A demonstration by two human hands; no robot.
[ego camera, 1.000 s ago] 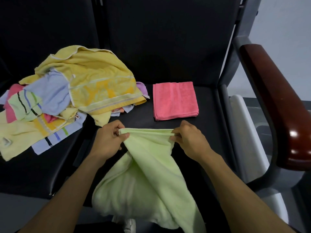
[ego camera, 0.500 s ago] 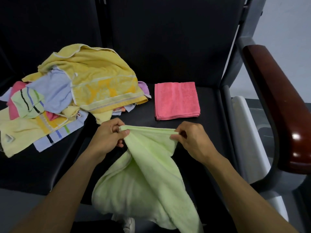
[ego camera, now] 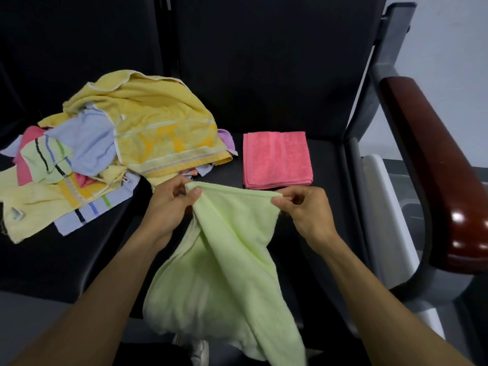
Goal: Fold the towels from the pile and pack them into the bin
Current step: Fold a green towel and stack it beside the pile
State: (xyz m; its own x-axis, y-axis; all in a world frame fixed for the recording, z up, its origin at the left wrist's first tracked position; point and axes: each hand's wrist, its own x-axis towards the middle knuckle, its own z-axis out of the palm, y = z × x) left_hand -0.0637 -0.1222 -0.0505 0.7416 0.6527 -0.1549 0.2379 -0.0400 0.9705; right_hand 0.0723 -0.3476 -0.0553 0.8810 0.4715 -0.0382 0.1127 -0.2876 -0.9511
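Black padded seating (ego camera: 264, 62) fills the background and serves as the work surface, with a dark red armrest (ego camera: 435, 167) off to the right of the folded pink towel (ego camera: 277, 159). That pink towel, lying flat and square on the seat, looks like the only piece finished so far; left of it sprawls the pile (ego camera: 111, 154) of yellow, blue and striped towels, unfolded, and no bin can be seen, so most of the job seems to lie ahead. Just in front of the pink towel, a light green towel (ego camera: 224, 260) hangs by its top edge, the rest drooping toward the person. The left hand (ego camera: 171, 204) pinches one top corner between thumb and curled fingers; the right hand (ego camera: 303, 207) pinches the other corner likewise, the edge stretched between them.
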